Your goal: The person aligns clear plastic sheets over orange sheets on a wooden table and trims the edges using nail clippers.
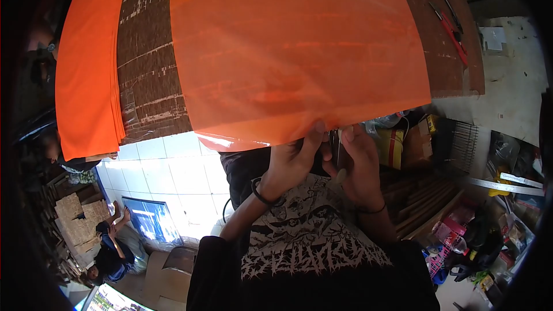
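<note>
A thin, see-through orange sheet (299,52) covers much of the brown worktable and hangs slightly over its near edge. My left hand (294,164) is closed at the sheet's near edge, thumb and fingers pinching it. Close beside it, my right hand (360,164) is wrapped around a slim metal tool (338,147) that points toward the edge. Fingers cover much of this tool, so its exact kind is hidden. To the left lies a stack of folded orange cloth (89,69).
Red-handled tools (455,40) lie at the table's right end. A black wire rack (461,141) and a metal ruler (501,185) are at the right. Below it sit cluttered bags and bottles. Another person (115,247) sits at lower left near a blue-framed panel (151,222).
</note>
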`<state>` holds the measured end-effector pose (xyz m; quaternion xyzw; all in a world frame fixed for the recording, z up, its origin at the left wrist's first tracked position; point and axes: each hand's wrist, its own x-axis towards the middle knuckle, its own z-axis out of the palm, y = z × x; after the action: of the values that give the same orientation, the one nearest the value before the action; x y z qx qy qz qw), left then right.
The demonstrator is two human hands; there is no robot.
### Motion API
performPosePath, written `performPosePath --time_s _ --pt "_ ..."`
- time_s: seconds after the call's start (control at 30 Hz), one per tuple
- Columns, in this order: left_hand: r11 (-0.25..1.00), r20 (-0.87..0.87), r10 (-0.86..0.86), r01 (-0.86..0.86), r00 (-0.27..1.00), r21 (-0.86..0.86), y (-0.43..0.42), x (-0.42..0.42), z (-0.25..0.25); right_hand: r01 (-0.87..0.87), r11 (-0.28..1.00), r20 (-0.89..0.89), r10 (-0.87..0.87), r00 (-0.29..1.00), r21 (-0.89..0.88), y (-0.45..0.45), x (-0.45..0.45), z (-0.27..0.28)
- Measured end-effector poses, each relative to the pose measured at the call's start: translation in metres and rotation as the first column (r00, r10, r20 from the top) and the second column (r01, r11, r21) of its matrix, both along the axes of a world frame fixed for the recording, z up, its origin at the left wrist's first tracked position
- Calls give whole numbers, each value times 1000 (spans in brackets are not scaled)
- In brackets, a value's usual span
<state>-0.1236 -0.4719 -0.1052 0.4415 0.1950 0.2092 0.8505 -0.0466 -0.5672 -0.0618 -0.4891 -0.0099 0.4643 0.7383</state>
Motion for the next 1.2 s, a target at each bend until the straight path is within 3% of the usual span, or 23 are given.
performPosePath --time_s 0.23,0.33,0.63,0.7,1.03,1.2 --pt "1000 -20 3 -3 1000 -3 1 1 4 7 1000 27 -7 1000 -13 2 0 0" --pt "997 -11 -4 5 1000 78 2 1 1 16 1000 26 -15 1000 -12 2 -1 0" --pt "1000 -4 -11 11 1000 9 2 2 7 19 1000 11 -19 1000 -20 4 0 4" --pt "996 -8 -24 23 1000 -92 3 3 10 22 1000 12 -22 1000 -16 4 -1 3" --pt "998 33 -56 56 998 12 4 0 2 -4 1000 160 4 987 2 3 -1 -5" --pt "999 34 -38 38 999 8 5 -2 2 -1 1000 151 2 988 -5 6 -2 -7"
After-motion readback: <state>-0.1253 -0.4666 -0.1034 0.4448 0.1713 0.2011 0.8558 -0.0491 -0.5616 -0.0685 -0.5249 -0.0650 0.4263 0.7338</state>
